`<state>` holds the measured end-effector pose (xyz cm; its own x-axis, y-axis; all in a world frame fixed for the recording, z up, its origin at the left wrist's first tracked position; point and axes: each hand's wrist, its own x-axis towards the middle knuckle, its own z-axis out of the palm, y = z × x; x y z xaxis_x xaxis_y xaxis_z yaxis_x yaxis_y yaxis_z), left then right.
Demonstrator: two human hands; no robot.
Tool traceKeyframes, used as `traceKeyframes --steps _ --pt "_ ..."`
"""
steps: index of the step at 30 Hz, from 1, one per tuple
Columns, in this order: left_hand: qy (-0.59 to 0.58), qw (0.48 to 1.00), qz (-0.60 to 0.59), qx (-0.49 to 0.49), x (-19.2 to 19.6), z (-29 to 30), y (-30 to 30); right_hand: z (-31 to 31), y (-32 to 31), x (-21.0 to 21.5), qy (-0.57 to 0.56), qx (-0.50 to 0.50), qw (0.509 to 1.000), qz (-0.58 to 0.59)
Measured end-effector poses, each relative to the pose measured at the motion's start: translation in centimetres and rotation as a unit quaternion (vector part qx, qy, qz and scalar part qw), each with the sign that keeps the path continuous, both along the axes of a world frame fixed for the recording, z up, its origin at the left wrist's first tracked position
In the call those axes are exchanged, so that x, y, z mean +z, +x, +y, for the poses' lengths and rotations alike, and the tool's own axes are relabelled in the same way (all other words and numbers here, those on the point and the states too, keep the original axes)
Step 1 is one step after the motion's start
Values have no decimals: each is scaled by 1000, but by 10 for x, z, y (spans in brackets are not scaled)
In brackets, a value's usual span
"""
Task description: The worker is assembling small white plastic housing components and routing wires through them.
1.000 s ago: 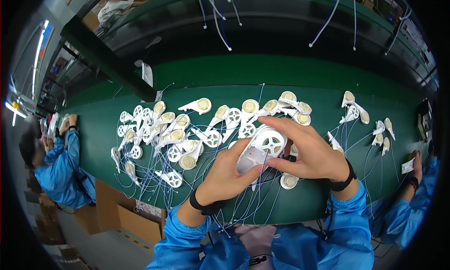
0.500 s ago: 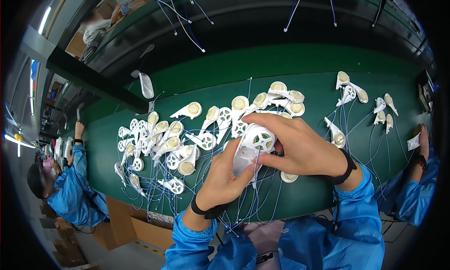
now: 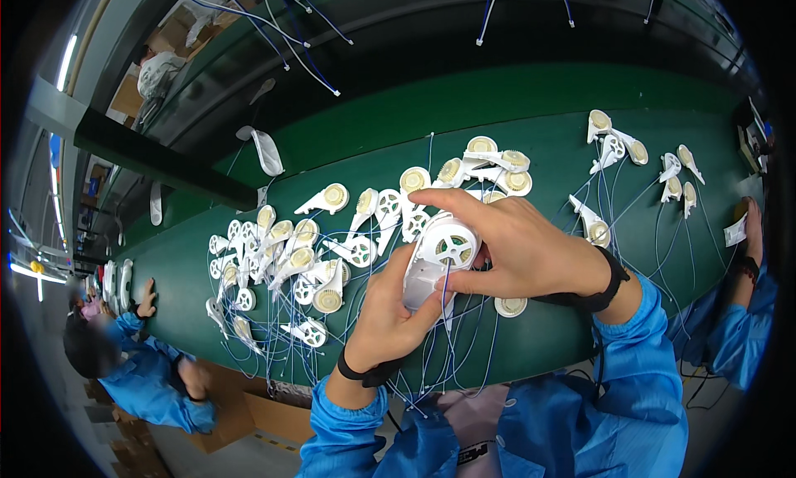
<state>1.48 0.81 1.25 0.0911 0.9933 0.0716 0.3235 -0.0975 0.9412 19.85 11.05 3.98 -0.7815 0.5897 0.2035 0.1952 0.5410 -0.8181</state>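
Observation:
A white plastic fan housing (image 3: 425, 272) with a round spoked vent is held up over the green table (image 3: 564, 329). My left hand (image 3: 385, 320) grips its lower left side, fingers behind it and thumb along its open hollow end. On its right side, my right hand (image 3: 535, 258) holds it, thumb by the wire (image 3: 448, 283) that runs down from the vent. The right index finger stretches over the top of the housing. Around my hands lie similar white fan units (image 3: 332, 198), some showing cream-coloured round fan wheels, with blue and white wires trailing toward me.
More fan units (image 3: 613, 150) lie at the right. Wires (image 3: 315, 67) with small connectors hang from the shelf above. A co-worker in blue (image 3: 153, 378) leans beside an open cardboard box (image 3: 269, 416) at the left; another person's hand (image 3: 750, 229) is at the right edge.
My right index finger has lifted a little from the housing top. The left co-worker has lowered a raised arm and leaned toward the box. The whole view has shifted slightly.

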Motion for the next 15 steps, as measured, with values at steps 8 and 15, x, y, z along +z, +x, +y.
traceKeyframes --steps 8,15 --pt "33 999 23 -12 1 1 1 2 1 -4 -7 19 1000 21" --pt "28 999 29 -13 4 2 3 3 3 -5 -8 26 999 32"
